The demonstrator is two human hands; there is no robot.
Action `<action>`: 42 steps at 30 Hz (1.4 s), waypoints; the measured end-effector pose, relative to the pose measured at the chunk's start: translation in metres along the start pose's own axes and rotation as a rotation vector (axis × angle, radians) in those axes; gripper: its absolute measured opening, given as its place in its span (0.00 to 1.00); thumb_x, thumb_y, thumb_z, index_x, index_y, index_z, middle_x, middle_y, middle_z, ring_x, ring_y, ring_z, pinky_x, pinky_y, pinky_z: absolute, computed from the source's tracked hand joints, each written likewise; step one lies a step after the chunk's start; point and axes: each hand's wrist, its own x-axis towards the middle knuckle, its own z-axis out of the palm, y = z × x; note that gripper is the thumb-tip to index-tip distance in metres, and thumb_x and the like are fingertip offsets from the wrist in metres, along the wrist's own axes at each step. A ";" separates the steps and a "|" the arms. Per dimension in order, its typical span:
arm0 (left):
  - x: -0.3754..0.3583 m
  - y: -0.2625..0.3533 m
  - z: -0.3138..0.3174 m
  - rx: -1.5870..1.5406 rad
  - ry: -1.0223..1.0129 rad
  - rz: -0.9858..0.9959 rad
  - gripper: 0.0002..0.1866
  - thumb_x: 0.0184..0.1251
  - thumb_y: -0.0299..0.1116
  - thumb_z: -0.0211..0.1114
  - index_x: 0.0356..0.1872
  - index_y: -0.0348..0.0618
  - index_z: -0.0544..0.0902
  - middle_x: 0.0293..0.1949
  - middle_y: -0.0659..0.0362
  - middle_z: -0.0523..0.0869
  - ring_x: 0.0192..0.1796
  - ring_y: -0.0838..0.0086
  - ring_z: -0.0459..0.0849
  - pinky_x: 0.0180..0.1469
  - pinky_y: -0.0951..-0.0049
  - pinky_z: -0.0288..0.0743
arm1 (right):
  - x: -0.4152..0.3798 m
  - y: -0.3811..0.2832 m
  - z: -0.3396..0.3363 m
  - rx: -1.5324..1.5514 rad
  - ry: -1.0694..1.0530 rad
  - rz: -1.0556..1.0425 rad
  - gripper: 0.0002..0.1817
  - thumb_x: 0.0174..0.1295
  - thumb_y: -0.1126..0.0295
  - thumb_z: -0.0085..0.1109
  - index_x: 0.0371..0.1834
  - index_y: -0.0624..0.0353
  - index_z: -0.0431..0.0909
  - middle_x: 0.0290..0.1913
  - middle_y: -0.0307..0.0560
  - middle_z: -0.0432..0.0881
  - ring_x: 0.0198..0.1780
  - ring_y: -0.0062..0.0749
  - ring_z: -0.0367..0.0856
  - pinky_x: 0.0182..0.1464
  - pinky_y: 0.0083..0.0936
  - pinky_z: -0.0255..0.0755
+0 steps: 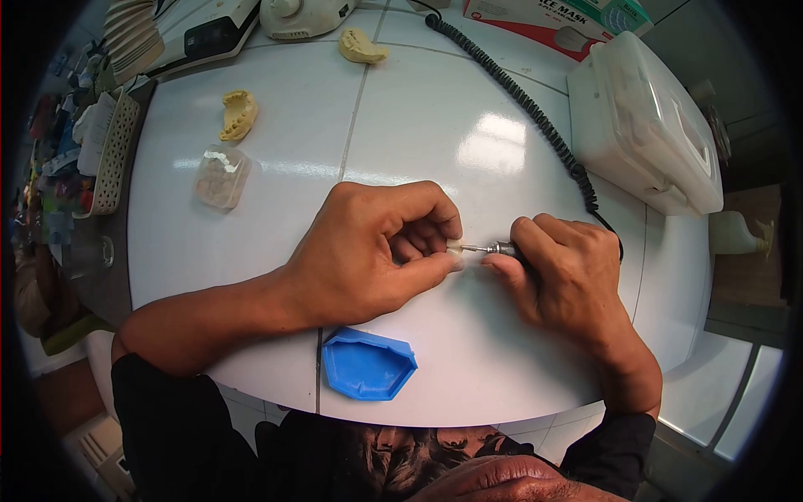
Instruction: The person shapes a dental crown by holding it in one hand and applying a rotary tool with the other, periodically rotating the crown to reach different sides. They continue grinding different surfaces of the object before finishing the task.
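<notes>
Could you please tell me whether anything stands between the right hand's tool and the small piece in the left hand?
Nothing visible does: the tool in the right hand points straight at the piece, which the left hand pinches, leaving the tool-facing side exposed.

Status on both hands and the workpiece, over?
Left hand pinching small pale piece. Right hand gripping rotary tool, bit at the piece. Blue tray close by, not blocking.
</notes>
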 end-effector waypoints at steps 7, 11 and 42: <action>0.000 0.001 0.000 -0.020 -0.003 -0.025 0.12 0.68 0.25 0.84 0.47 0.34 0.91 0.40 0.60 0.94 0.42 0.81 0.92 0.44 0.81 0.87 | -0.001 0.002 0.002 0.020 0.016 0.006 0.23 0.71 0.48 0.79 0.30 0.52 0.79 0.21 0.39 0.76 0.18 0.40 0.78 0.25 0.36 0.70; 0.000 0.001 0.000 -0.021 -0.008 -0.032 0.12 0.68 0.26 0.84 0.47 0.33 0.91 0.40 0.59 0.94 0.43 0.81 0.92 0.44 0.80 0.87 | -0.002 0.002 0.002 0.016 0.013 0.012 0.24 0.72 0.47 0.78 0.30 0.52 0.79 0.20 0.39 0.75 0.18 0.39 0.78 0.24 0.36 0.70; -0.001 0.001 0.001 -0.001 -0.013 0.027 0.12 0.67 0.25 0.83 0.46 0.35 0.90 0.39 0.58 0.95 0.40 0.79 0.94 0.43 0.78 0.87 | 0.000 0.003 -0.001 0.016 -0.010 -0.010 0.24 0.72 0.47 0.77 0.30 0.51 0.79 0.22 0.38 0.75 0.20 0.38 0.81 0.26 0.36 0.71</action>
